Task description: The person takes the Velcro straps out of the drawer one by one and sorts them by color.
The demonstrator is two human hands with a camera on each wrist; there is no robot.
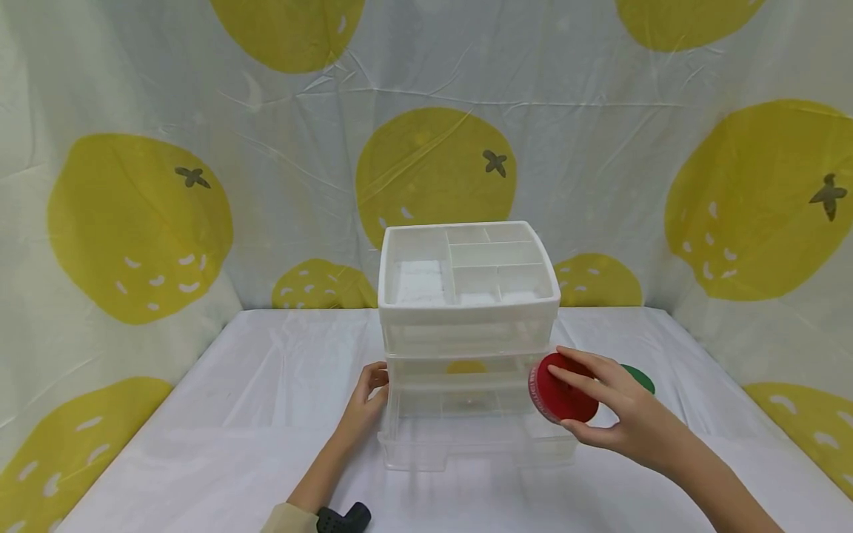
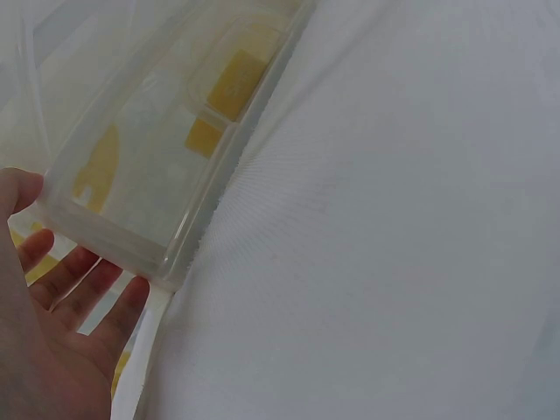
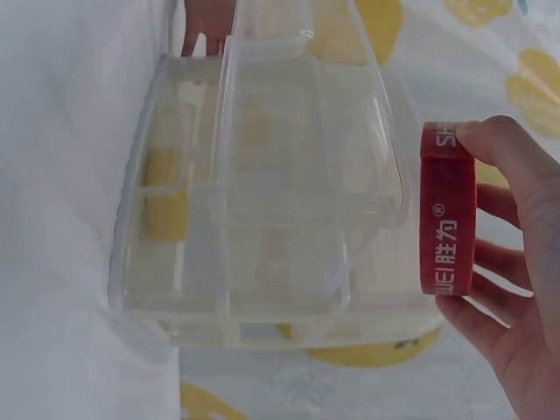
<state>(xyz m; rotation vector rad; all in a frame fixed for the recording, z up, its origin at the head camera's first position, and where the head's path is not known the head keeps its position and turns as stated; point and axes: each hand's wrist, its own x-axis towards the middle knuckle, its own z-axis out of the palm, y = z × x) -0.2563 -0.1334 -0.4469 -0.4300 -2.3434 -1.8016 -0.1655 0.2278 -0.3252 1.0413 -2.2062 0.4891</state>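
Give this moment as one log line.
left hand: touches side of plastic drawer organizer; right hand: holds red tape roll; green disc: behind right hand

Curtained tabletop booth (image 1: 286, 163), fruit-print sheets (image 1: 580, 170) on three sides, white-covered table (image 1: 226, 400)

Red roll (image 1: 565, 403) partly behind fingers (image 1: 589, 360); green object (image 1: 641, 379) part-hidden.

Fingers (image 3: 479, 325) grip a red roll (image 3: 447, 219) — white-lettered — beside clear plastic drawers (image 3: 276, 276).
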